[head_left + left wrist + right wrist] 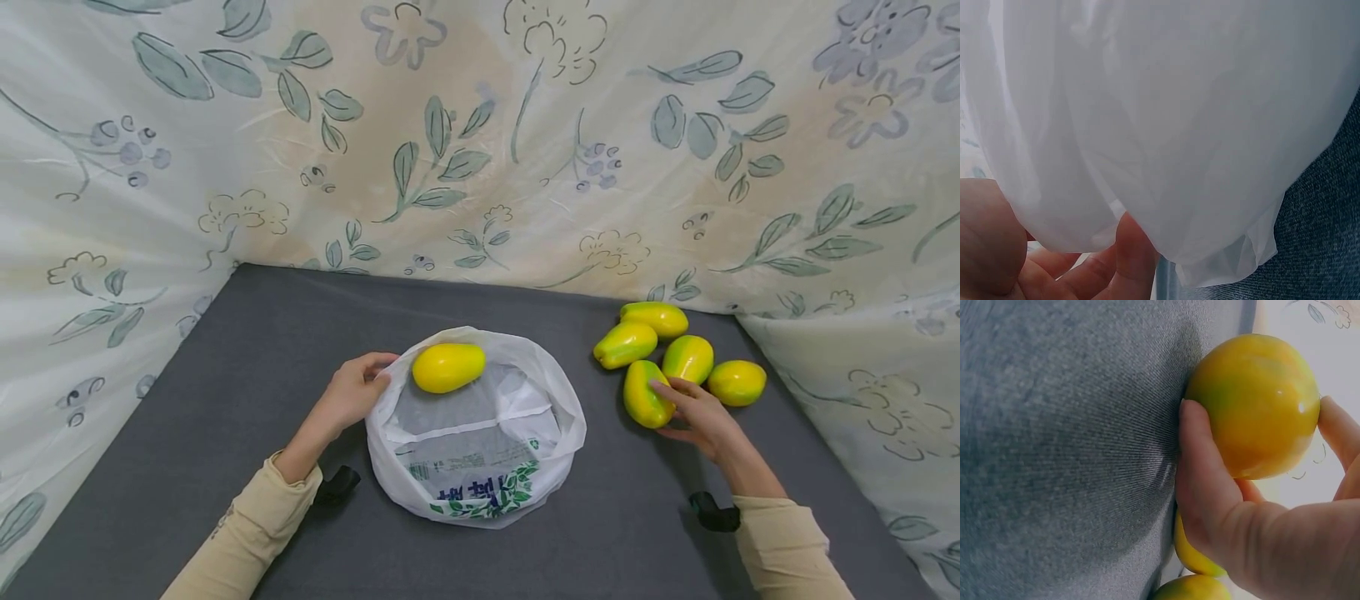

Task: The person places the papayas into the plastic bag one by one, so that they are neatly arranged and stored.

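A white plastic bag (476, 508) with green leaf print stands on the dark cloth with its mouth spread wide. One yellow papaya (448, 367) lies inside, near the far rim. My left hand (352, 395) holds the bag's left edge between thumb and fingers; white film fills most of the left wrist view. To the right, my right hand (705, 417) grips a yellow-green papaya (647, 395), thumb on one side and fingers on the other. In the right wrist view this papaya (1260, 406) sits between the digits, close to the cloth.
Several more papayas (687, 359) cluster just beyond and beside my right hand. Dark grey cloth (300, 333) covers the table. Floral curtains (480, 167) enclose the back and both sides.
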{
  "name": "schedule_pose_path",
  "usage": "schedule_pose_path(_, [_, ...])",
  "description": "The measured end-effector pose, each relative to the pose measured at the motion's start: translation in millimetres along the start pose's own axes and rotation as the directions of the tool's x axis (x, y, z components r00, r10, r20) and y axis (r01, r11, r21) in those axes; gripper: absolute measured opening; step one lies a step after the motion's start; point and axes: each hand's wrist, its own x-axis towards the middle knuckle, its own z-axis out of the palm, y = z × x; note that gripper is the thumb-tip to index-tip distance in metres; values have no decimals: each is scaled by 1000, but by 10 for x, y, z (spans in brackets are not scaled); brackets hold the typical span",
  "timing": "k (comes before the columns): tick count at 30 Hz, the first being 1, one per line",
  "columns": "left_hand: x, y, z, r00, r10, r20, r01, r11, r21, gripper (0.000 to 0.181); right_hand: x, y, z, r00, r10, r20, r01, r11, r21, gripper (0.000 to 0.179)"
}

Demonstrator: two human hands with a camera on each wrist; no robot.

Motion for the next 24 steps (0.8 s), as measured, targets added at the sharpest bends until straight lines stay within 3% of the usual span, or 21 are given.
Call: schedule_pose_path(24, [-23, 24, -17, 1000, -1, 2, 1, 1000, -19, 35, -32, -6, 6, 1000, 27, -9, -26, 996, 84, 98])
